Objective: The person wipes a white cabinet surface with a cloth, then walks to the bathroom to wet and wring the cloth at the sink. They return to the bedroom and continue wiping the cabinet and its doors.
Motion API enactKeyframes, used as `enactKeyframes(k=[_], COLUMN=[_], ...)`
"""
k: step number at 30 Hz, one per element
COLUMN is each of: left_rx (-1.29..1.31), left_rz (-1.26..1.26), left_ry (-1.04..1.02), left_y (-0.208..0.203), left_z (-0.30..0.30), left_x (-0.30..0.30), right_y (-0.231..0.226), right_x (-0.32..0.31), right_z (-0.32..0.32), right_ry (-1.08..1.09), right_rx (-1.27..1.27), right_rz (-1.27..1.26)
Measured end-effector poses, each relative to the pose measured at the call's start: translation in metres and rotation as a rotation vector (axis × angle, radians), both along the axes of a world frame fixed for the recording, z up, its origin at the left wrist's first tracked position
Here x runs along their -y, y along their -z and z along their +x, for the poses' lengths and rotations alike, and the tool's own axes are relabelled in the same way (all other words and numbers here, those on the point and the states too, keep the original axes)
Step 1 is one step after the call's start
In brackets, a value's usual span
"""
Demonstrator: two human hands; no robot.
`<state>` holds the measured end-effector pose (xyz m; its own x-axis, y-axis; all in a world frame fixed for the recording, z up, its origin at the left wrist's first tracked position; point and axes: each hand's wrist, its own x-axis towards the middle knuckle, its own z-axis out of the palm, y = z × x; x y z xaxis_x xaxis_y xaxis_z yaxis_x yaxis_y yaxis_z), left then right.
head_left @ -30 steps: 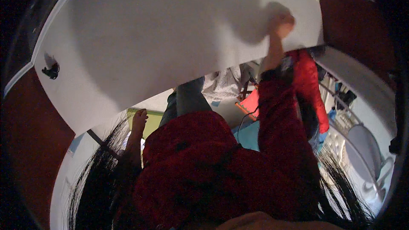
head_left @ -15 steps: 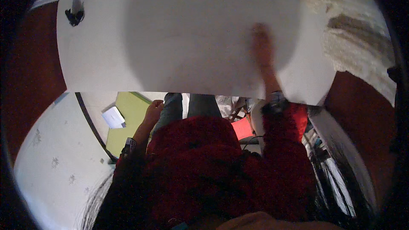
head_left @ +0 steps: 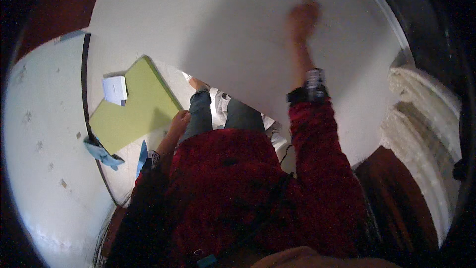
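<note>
My right hand (head_left: 303, 17) is stretched forward over a broad white surface (head_left: 238, 44), its sleeve red and a dark and pale band round the wrist. Motion smears its fingers, so anything they hold cannot be made out. A wide shadow falls on the white surface around it. My left hand (head_left: 179, 123) hangs low beside my left thigh with the fingers curled in. Nothing shows sticking out of it. Just beyond this hand lies a flat green board or box (head_left: 139, 101), with a small white box-like thing (head_left: 115, 89) on it.
Left of me stands a pale panel with small flower marks (head_left: 39, 129); a blue cloth-like piece (head_left: 103, 154) is at its dark edge. Cream fabric (head_left: 421, 114) hangs in folds at the right. Whitish crumpled material (head_left: 219, 104) shows between my legs.
My view has turned to the right, and the white surface's near edge now slants. My right hand has moved farther forward. More of the green piece shows; the dark object at upper left is gone.
</note>
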<state>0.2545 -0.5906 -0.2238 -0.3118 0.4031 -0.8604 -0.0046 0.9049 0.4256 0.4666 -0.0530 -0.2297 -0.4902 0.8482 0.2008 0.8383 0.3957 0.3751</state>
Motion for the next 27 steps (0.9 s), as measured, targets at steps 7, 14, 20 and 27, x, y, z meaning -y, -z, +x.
enactKeyframes(k=[7, 14, 20, 27], left_rx=[-0.024, -0.046, -0.058, -0.023], left_rz=[0.066, 0.035, -0.064, -0.14], left_ry=[-0.076, -0.188, -0.311, -0.434], left_y=[0.008, 0.002, -0.007, -0.034], left_z=[-0.019, -0.093, -0.167, -0.211], left_x=[0.023, 0.101, 0.215, 0.251], right_y=[-0.034, -0.035, -0.028, 0.007], right_x=[0.234, 0.106, 0.03, 0.16], right_z=[-0.155, 0.045, 0.062, -0.397], right_ry=[-0.947, -0.279, 0.737, -0.393], right_rx=[-0.713, -0.375, 0.389, -0.055], right_rz=[-0.791, -0.124, -0.397, -0.012])
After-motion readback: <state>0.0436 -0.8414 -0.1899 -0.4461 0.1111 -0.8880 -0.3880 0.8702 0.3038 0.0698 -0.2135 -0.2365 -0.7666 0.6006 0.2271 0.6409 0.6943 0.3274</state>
